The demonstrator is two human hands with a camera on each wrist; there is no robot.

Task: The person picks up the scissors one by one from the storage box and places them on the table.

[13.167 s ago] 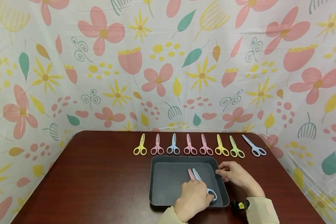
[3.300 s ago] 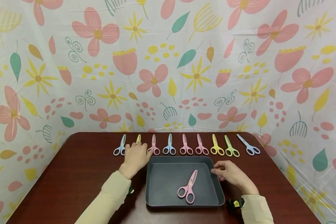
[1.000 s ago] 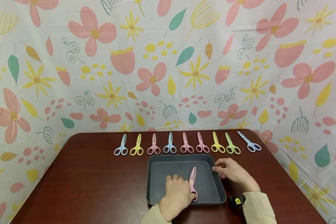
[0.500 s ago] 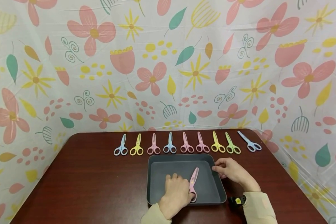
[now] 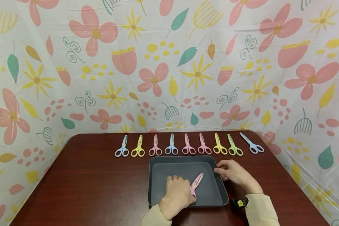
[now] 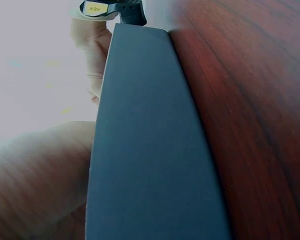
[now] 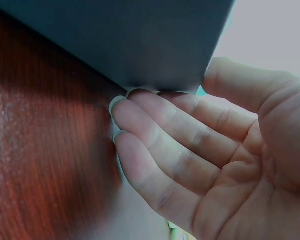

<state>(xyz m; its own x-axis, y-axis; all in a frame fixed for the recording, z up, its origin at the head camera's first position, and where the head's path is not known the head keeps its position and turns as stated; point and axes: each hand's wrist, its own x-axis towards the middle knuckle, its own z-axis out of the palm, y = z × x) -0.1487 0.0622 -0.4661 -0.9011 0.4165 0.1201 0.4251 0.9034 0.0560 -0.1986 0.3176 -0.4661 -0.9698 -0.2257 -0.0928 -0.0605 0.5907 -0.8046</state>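
Observation:
A pair of pink scissors [image 5: 196, 183] lies inside the dark grey tray [image 5: 164, 160], its blades pointing away and to the right. Over its handles is my left hand [image 5: 177, 192], thumb at the finger loops; it holds them, though the grip is partly hidden. The left wrist view mostly shows the tray's outer wall [image 6: 145, 135], with part of that hand behind its rim. My right hand [image 5: 234, 172] holds the tray at its right side. In the right wrist view, the thumb [image 7: 235, 82] meets the rim and the fingers [image 7: 160, 130] touch the wall from outside.
Along the table's back edge lies a row of scissors: blue [image 5: 122, 150], yellow [image 5: 138, 150], several pink [image 5: 155, 149], and green [image 5: 235, 149] among them, with a slanted light blue pair [image 5: 252, 146] at the right end. A flowered curtain [image 5: 158, 62] hangs behind the table [image 5: 87, 182].
The blue scissors went from the tray to the row's left end. My left hand came back to the pink scissors, whose blades have since swung right. My right hand stays at the tray.

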